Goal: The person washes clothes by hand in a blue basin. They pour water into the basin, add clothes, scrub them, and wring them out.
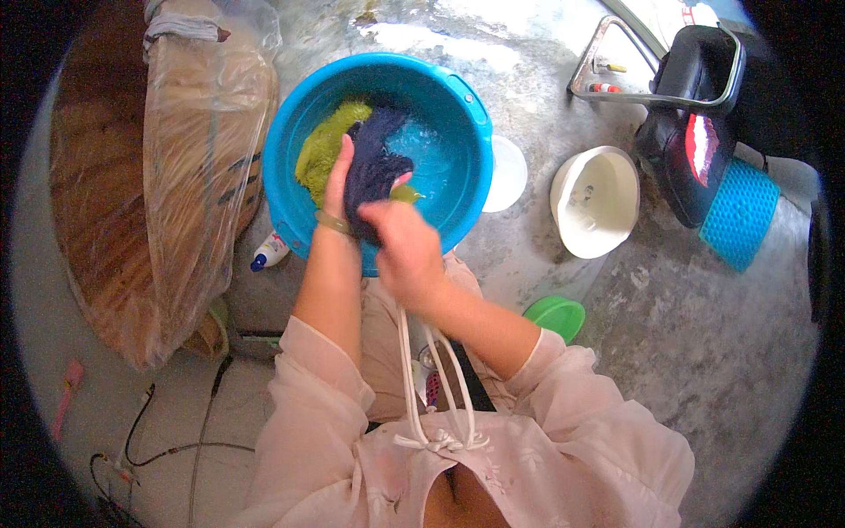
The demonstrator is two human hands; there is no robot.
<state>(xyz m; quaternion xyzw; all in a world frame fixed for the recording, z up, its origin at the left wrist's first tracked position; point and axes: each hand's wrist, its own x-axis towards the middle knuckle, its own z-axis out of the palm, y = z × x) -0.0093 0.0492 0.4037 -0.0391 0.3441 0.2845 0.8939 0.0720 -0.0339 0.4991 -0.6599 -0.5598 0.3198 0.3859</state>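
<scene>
A dark navy cloth [374,163] is bunched up over a blue plastic basin [290,97] with water in it. My left hand [338,180] grips the cloth from its left side, thumb up, the other fingers mostly hidden beneath; a bangle circles the wrist. At the cloth's near end, my right hand [407,251] is curled into a fist against the fabric, slightly smeared by motion. A wet yellow-green cloth [326,150] lies in the basin, left of and partly under the navy one.
Right of the basin stand a white round lid [506,174], a cream bowl [572,189] and a green dish [556,317]. A black seat [673,145] and a blue textured basket [739,211] are farther right. Left are a plastic-wrapped wooden panel [194,176] and a white bottle [271,251].
</scene>
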